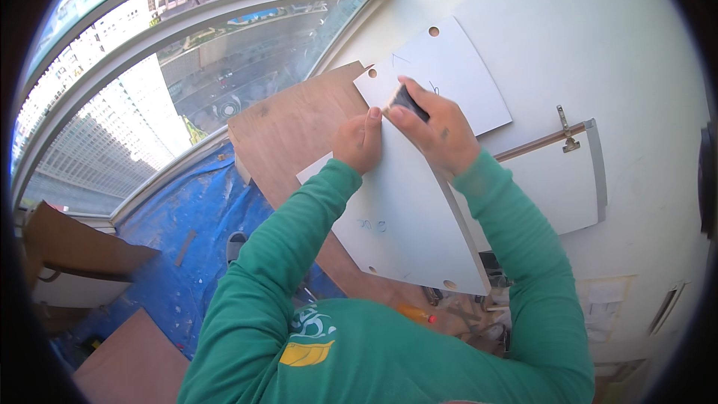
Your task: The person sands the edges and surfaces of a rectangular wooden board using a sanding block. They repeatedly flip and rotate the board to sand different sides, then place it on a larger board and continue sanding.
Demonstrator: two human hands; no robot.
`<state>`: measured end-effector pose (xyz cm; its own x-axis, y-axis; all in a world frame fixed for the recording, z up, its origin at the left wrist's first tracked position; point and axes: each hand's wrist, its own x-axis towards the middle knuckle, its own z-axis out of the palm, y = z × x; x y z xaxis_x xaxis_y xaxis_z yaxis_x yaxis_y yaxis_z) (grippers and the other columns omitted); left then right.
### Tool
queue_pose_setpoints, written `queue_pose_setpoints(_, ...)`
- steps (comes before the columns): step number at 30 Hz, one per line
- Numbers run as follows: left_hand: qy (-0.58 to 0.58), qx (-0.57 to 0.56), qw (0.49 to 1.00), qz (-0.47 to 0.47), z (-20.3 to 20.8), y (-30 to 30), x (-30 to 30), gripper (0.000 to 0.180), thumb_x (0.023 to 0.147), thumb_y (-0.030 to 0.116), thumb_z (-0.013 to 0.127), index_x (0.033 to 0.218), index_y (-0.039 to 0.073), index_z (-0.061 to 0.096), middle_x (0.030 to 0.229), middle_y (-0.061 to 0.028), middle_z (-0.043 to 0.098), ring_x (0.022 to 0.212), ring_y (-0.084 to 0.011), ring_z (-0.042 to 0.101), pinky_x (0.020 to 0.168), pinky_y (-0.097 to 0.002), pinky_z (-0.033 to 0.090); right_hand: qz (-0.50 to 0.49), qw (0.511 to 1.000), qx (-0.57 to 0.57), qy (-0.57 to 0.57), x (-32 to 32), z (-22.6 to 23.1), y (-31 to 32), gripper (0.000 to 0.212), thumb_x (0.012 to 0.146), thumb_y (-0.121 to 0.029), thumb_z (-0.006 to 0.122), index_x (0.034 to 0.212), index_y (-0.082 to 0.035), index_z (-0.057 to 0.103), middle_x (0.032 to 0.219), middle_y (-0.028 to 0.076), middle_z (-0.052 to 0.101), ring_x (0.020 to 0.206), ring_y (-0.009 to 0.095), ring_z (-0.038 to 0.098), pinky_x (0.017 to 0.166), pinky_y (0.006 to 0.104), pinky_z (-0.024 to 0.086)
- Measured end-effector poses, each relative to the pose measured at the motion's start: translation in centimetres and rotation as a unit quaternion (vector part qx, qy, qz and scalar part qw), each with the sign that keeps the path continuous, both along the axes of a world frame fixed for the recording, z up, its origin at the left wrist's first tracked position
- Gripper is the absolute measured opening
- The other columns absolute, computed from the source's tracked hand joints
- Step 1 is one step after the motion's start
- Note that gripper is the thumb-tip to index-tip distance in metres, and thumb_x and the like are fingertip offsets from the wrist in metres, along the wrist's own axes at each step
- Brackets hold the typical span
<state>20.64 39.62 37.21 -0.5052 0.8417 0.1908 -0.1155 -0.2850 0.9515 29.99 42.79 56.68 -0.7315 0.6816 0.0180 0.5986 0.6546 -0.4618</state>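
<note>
A white door panel with pen marks and round cutouts near one edge stands tilted in front of me. My left hand is closed on its far upper corner, the thumb lying along the edge. Closed in my right hand is a dark hand-sized block with a pale, rough-looking edge; its exact kind is not clear. The block's pale side sits at the panel's corner, close by my left thumb. The fingers under the block are partly hidden.
Behind stands another white panel with round holes, against the white wall. A panel with a metal hinge leans at right. Brown board lies beneath; blue sheeting covers the floor by the window. Tools and an orange bottle lie near me.
</note>
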Motion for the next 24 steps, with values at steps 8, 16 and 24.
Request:
queue_pose_setpoints(8,0.014,-0.048,0.998,-0.039,-0.9,0.3,-0.1,0.069,0.110,0.058,0.038,0.088,0.001,0.070,0.079,-0.0203,0.067,0.079,-0.0379,0.067,0.078,-0.0446,0.051,0.025,0.998,0.047,-0.022,7.0,0.7,-5.4,0.076,0.099,-0.044,0.070,0.149,0.010,0.050,0.124,0.030,0.068,0.109,0.040,0.071,0.096,0.0412,0.056)
queue_pose_setpoints(16,0.009,-0.018,1.000,0.006,-0.4,0.2,0.2,0.069,0.111,0.058,0.038,0.093,0.001,0.072,0.078,-0.0160,0.067,0.078,-0.0328,0.066,0.078,-0.0424,0.051,0.000,1.000,0.018,0.009,-0.6,0.0,0.7,0.076,0.099,-0.050,0.069,0.140,0.013,0.058,0.107,0.029,0.072,0.101,0.038,0.072,0.088,0.0394,0.056)
queue_pose_setpoints(24,-0.071,0.025,0.997,0.000,-1.2,0.9,1.0,0.068,0.111,0.056,0.042,0.091,-0.001,0.073,0.070,-0.0126,0.065,0.070,-0.0245,0.061,0.071,-0.0378,0.050,0.025,0.997,0.061,-0.029,9.7,0.6,-5.8,0.076,0.097,-0.042,0.073,0.150,0.007,0.050,0.116,0.025,0.070,0.103,0.037,0.071,0.091,0.0411,0.057)
